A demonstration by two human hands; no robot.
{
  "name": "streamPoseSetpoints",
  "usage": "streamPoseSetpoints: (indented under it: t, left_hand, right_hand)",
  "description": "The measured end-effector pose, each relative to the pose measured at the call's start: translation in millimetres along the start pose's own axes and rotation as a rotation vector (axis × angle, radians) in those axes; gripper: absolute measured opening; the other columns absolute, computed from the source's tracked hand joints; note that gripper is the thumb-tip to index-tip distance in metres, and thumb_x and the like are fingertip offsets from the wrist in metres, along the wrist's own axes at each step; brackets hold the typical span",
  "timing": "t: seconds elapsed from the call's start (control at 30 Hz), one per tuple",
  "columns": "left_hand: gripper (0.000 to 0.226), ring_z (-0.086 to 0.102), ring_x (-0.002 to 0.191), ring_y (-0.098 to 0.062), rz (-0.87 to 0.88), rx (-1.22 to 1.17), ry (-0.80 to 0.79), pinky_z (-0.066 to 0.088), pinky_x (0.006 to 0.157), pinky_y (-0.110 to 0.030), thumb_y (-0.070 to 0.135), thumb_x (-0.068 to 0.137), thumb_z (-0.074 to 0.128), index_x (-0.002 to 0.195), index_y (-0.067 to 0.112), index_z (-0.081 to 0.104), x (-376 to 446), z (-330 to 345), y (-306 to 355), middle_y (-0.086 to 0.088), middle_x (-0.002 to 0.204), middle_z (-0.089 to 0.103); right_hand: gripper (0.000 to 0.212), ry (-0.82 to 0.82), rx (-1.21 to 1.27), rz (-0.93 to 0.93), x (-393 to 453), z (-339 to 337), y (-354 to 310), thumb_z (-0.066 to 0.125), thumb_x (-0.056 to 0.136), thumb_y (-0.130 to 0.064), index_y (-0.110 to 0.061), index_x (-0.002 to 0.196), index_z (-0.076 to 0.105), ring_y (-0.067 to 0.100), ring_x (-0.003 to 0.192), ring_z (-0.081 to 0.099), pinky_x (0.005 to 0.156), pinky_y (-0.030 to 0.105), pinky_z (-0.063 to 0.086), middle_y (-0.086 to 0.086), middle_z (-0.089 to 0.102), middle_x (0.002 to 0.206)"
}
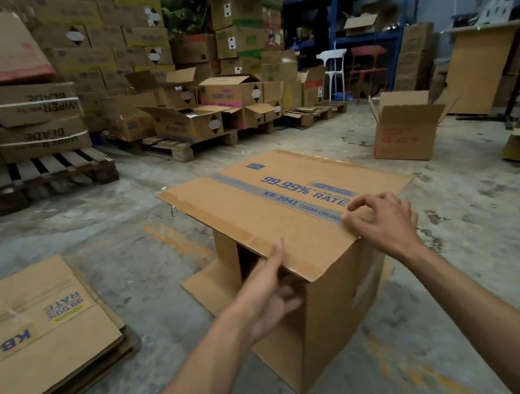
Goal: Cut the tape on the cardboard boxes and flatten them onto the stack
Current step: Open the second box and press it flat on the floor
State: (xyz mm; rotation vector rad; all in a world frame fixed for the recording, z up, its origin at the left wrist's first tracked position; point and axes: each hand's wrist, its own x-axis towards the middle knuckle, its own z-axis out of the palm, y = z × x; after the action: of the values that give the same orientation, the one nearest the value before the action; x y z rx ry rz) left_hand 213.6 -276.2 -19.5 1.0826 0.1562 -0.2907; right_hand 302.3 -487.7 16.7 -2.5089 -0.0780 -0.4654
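Left grip: the left hand (267,291) holds the near edge of the box's top flap, thumb lying on top, fingers curled under the flap.
Right grip: the right hand (381,225) rests on the flap's top, fingers bent, fingertips (355,206) pinching at the near end of the tape strip (280,195); whether any tape has lifted, I cannot tell.
Box: the cardboard box (322,315) stands on the concrete floor (145,246) directly under both hands; its bottom flaps splay out flat.
Box contents: the opening under the left hand is dark; nothing can be made out inside.
Stack: flattened boxes (37,335) lie on the floor, well left of the left hand.
Open box: another carton (407,136), flaps up, stands beyond the right hand; its inside is hidden.
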Motion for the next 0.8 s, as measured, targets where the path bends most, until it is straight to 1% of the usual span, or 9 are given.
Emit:
streamPoseSetpoints:
  t: [0.1,0.17,0.23,0.37,0.47,0.53,0.6,0.7,0.8]
  left_hand:
    - [0.079,0.049,0.128,-0.032,0.061,-0.071,0.182,0.045,0.096,-0.048,0.073,0.079,0.051,0.144,0.029,0.043,-0.2,-41.6,23.9,-0.009,0.143,0.05]
    - [0.068,0.054,0.122,-0.032,0.115,-0.144,0.236,0.05,0.089,-0.045,0.066,0.087,0.049,0.143,0.029,0.043,-1.4,-67.3,44.4,-0.011,0.139,0.053]
    - [0.061,0.058,0.117,-0.029,0.139,-0.226,0.272,0.049,0.092,-0.044,0.057,0.09,0.054,0.142,0.028,0.043,-0.4,-83.1,62.0,-0.01,0.131,0.058]
    - [0.047,0.064,0.097,-0.023,0.15,-0.209,0.364,0.052,0.079,-0.036,0.034,0.095,0.059,0.136,0.017,0.047,35.1,-70.6,71.0,-0.007,0.114,0.063]
    - [0.035,0.065,0.084,-0.021,0.181,-0.092,0.436,0.056,0.055,-0.029,0.012,0.096,0.059,0.13,0.009,0.048,63.5,-53.3,68.1,-0.012,0.118,0.063]
    - [0.032,0.067,0.083,-0.021,0.197,-0.104,0.459,0.056,0.052,-0.029,0.005,0.094,0.059,0.123,0.009,0.046,64.4,-47.0,64.9,-0.015,0.12,0.064]
    - [0.039,0.07,0.08,-0.021,0.22,-0.144,0.414,0.057,0.053,-0.027,0.001,0.09,0.063,0.124,0.006,0.044,60.7,-35.9,57.7,-0.02,0.123,0.063]
    - [0.053,0.073,0.085,-0.026,0.243,-0.141,0.294,0.06,0.06,-0.028,0.007,0.088,0.068,0.133,0.007,0.038,59.3,-11.5,47.5,-0.025,0.121,0.062]
    - [0.058,0.065,0.102,-0.031,0.305,-0.268,0.303,0.061,0.062,-0.034,0.033,0.089,0.067,0.136,0.012,0.04,59.9,-10.7,63.1,-0.019,0.126,0.059]
  right_hand:
    - [0.07,-0.226,0.076,-0.208,-30.2,-5.3,-34.2,0.052,0.061,-0.086,-0.044,0.117,0.058,0.015,0.122,0.039,0.107,0.043,0.023,-0.011,0.052,0.122]
    - [0.088,-0.387,0.042,-0.331,-48.0,6.6,-61.8,0.045,0.053,-0.092,-0.045,0.127,0.052,0.013,0.129,0.034,0.107,0.04,0.016,-0.012,0.048,0.132]
    - [0.095,-0.399,-0.071,-0.418,-59.9,21.8,-81.8,0.041,0.051,-0.093,-0.044,0.132,0.046,0.013,0.132,0.029,0.105,0.04,0.014,-0.01,0.041,0.139]
    - [0.081,-0.375,-0.132,-0.405,-56.0,23.3,-75.1,0.054,0.061,-0.072,-0.043,0.135,0.039,0.017,0.131,0.031,0.103,0.046,0.019,-0.008,0.042,0.138]
    - [0.079,-0.479,-0.144,-0.443,-41.6,8.9,-63.0,0.065,0.064,-0.054,-0.042,0.137,0.036,0.017,0.124,0.039,0.104,0.05,0.028,-0.006,0.047,0.129]
    - [0.08,-0.534,-0.173,-0.463,-35.5,-0.8,-58.8,0.068,0.064,-0.048,-0.041,0.137,0.037,0.015,0.114,0.045,0.101,0.047,0.034,-0.008,0.049,0.12]
    - [0.073,-0.455,-0.245,-0.431,-24.3,-10.1,-45.2,0.068,0.066,-0.036,-0.041,0.134,0.041,0.014,0.112,0.05,0.101,0.045,0.037,-0.009,0.054,0.12]
    - [0.063,-0.074,-0.312,-0.336,-13.4,-16.2,-20.7,0.062,0.072,-0.01,-0.042,0.126,0.056,0.017,0.114,0.058,0.104,0.041,0.04,-0.009,0.067,0.122]
    - [0.061,-0.04,-0.247,-0.304,-2.5,-30.0,-10.8,0.058,0.078,-0.003,-0.046,0.121,0.062,0.016,0.106,0.062,0.098,0.033,0.046,-0.009,0.069,0.118]
